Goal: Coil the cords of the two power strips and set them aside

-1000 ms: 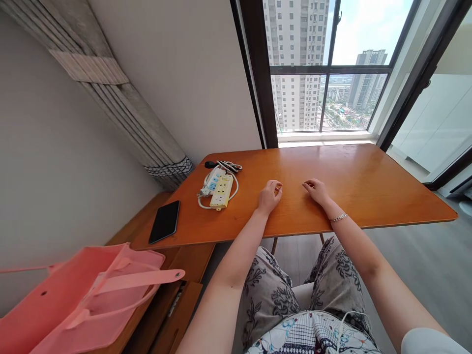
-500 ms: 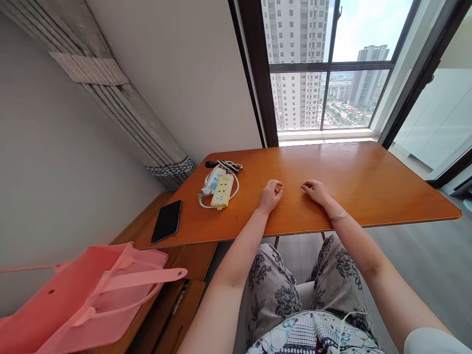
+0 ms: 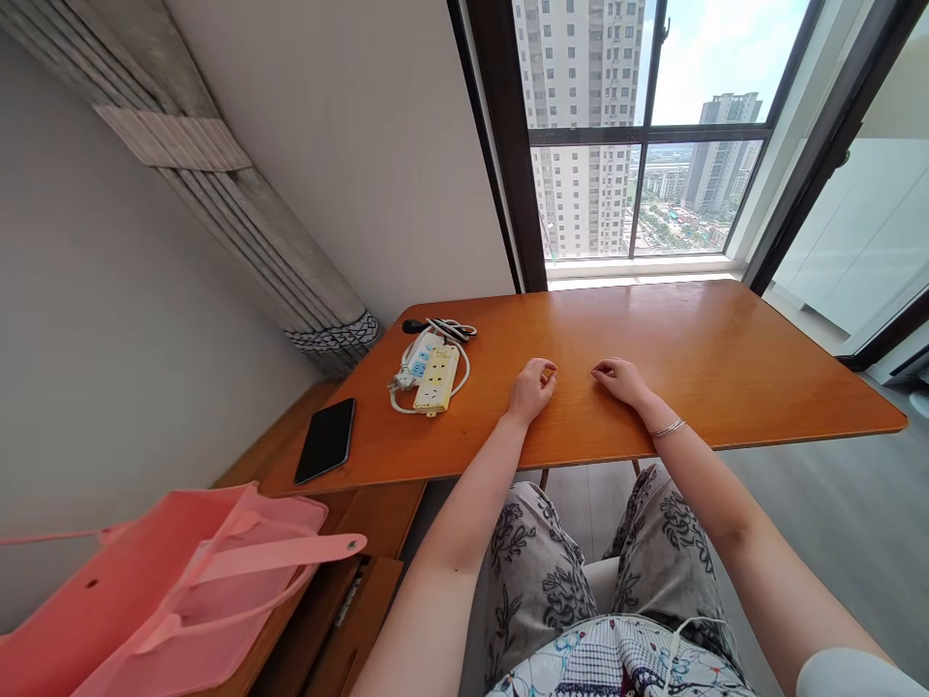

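Note:
My left hand (image 3: 533, 389) rests on the orange-brown wooden table (image 3: 682, 358) near its front edge, fingers curled in and closed, with nothing visible in them. To its right, my right hand (image 3: 618, 378) lies on the same tabletop, its fingers also bent together and empty. A gap of bare wood separates the two hands. Left of my left hand sits a yellow and white power strip (image 3: 436, 379), touching a white and blue one (image 3: 421, 356) with white cable looped around them. A black plug (image 3: 415, 326) is at their far side.
A black phone or tablet (image 3: 326, 440) lies at the table's left end. An open pink bag (image 3: 181, 590) stands on a lower wooden surface at the lower left. Beyond the table are a window (image 3: 639, 136) and a grey curtain (image 3: 290, 252).

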Tool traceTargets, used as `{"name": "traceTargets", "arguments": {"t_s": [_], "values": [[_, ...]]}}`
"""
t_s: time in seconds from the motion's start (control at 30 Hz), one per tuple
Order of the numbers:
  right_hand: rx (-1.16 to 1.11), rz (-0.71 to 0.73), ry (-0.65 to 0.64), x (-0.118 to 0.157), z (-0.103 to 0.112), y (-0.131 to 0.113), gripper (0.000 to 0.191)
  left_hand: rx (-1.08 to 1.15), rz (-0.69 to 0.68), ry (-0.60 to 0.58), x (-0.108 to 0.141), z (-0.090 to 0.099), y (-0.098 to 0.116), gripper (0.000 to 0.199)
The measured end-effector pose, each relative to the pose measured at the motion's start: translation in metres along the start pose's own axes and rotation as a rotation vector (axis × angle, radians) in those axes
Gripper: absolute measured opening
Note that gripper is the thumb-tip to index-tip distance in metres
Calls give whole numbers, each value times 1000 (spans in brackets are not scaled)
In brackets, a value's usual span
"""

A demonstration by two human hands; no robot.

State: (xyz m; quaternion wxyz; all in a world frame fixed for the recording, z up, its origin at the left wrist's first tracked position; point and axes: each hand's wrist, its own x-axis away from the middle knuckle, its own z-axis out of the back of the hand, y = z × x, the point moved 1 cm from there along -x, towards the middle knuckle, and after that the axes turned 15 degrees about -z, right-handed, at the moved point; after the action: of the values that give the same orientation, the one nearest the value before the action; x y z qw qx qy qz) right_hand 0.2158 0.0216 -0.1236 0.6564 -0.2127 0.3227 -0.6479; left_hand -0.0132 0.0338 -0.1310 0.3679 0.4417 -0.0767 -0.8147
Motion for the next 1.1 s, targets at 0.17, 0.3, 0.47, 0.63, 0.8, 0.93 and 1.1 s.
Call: {"name": "traceTargets", "arguments": {"t_s": [0.17, 0.3, 0.47, 0.63, 0.8, 0.93, 1.1], "values": [[13, -2, -6, 1, 1, -1, 14, 5, 0, 2, 0, 0, -1, 11], [20, 5, -15, 1, 1, -1, 15, 31, 13, 5, 1, -1, -3, 12], [27, 9, -18, 2, 1, -1, 16, 43, 32, 15, 1, -1, -4, 11], [38, 7, -20, 2, 2, -2, 15, 47, 46, 13, 1, 0, -4, 11], [50, 4, -25, 3, 2, -3, 14, 54, 69, 8, 1, 0, -5, 12], [58, -1, -30, 3, 2, -3, 15, 57, 71, 5, 1, 0, -4, 12], [66, 0, -31, 2, 1, -2, 15, 66, 72, 1, 1, 0, -4, 13]]}}
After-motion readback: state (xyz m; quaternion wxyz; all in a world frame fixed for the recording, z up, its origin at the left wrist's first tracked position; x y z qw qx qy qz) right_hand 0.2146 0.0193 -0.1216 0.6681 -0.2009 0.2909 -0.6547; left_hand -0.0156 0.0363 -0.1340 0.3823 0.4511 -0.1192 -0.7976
